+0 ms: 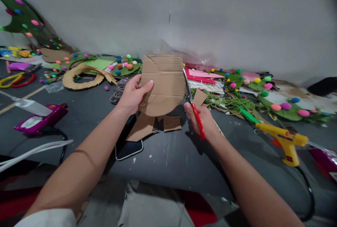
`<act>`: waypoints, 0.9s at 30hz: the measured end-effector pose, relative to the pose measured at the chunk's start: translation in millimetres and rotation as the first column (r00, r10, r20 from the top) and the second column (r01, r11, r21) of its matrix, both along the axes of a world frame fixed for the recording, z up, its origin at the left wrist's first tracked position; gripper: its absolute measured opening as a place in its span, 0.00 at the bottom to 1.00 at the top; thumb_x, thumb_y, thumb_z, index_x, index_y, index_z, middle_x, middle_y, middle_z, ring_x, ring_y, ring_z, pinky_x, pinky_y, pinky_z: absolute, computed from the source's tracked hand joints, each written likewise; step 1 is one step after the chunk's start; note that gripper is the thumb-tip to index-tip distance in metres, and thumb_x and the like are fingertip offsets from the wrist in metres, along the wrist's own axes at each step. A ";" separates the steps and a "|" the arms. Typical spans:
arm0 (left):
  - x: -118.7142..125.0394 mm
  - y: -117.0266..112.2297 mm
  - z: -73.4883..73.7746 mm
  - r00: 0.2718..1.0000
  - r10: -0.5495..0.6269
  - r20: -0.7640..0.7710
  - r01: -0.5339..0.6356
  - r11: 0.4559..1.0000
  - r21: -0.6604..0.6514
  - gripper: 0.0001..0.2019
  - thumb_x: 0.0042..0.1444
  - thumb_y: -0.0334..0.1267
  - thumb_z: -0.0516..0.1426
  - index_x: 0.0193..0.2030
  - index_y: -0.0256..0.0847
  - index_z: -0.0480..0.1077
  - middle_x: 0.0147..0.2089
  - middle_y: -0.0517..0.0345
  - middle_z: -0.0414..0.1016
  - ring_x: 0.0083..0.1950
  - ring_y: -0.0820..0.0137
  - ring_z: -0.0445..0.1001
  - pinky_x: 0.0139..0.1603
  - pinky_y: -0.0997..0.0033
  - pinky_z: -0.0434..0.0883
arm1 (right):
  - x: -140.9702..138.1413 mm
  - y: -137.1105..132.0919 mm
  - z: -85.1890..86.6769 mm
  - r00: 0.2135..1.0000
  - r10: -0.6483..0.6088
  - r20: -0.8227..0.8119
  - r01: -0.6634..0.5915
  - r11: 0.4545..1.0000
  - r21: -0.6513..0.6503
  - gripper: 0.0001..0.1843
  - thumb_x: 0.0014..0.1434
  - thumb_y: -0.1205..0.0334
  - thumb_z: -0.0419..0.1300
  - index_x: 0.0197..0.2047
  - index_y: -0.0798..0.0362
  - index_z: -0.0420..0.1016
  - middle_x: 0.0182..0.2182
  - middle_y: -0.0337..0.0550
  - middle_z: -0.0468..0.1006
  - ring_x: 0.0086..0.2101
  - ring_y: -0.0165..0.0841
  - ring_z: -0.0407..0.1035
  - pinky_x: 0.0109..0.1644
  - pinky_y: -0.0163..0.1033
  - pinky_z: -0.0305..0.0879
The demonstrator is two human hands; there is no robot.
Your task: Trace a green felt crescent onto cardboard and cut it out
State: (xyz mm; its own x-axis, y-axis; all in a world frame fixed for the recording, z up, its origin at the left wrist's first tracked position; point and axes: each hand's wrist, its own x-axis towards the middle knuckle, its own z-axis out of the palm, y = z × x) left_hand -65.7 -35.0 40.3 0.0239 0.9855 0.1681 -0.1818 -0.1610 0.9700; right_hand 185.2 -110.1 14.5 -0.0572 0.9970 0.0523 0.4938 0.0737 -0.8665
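My left hand (pixel 133 95) grips a brown cardboard sheet (pixel 163 83) by its left edge and holds it upright above the dark table (pixel 163 156). The sheet's lower edge is cut into a curve. My right hand (pixel 204 120) is closed on red-handled scissors (pixel 195 109), whose blades point up along the cardboard's right edge. Cardboard offcuts (pixel 147 127) lie on the table just below the sheet. A phone (pixel 129 148) rests partly under them.
A yellow glue gun (pixel 283 139) with a black cord lies at right. A magenta glue gun (pixel 39 120) sits at left. Green felt shapes with coloured pom-poms (pixel 279 105), a cardboard ring (pixel 81 77), coloured paper and green string crowd the back along the white wall.
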 end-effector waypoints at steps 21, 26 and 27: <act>-1.7 2.4 -2.4 0.996 -0.063 -0.055 0.064 0.998 0.018 0.26 0.52 0.46 0.72 0.54 0.40 0.75 0.48 0.51 0.87 0.46 0.56 0.87 0.49 0.52 0.85 | 7.2 8.8 -8.3 0.975 0.057 -0.217 -0.097 0.979 -0.179 0.40 0.60 0.16 0.49 0.30 0.48 0.64 0.19 0.34 0.63 0.19 0.29 0.58 0.21 0.36 0.56; -1.2 2.8 -3.4 0.995 -0.070 -0.064 0.072 0.997 0.036 0.26 0.53 0.46 0.72 0.56 0.40 0.74 0.50 0.50 0.87 0.47 0.56 0.87 0.51 0.51 0.85 | 7.3 6.7 -5.1 0.979 0.067 -0.192 -0.104 0.977 -0.184 0.40 0.60 0.16 0.50 0.31 0.49 0.64 0.20 0.34 0.63 0.20 0.29 0.58 0.22 0.35 0.52; -1.7 3.0 -3.4 0.995 -0.070 -0.068 0.073 0.996 0.043 0.26 0.53 0.46 0.72 0.56 0.39 0.74 0.50 0.50 0.86 0.47 0.56 0.86 0.52 0.51 0.85 | 8.6 6.8 -5.6 0.979 0.079 -0.188 -0.114 0.976 -0.184 0.40 0.60 0.16 0.50 0.31 0.49 0.64 0.20 0.35 0.64 0.20 0.29 0.59 0.23 0.35 0.53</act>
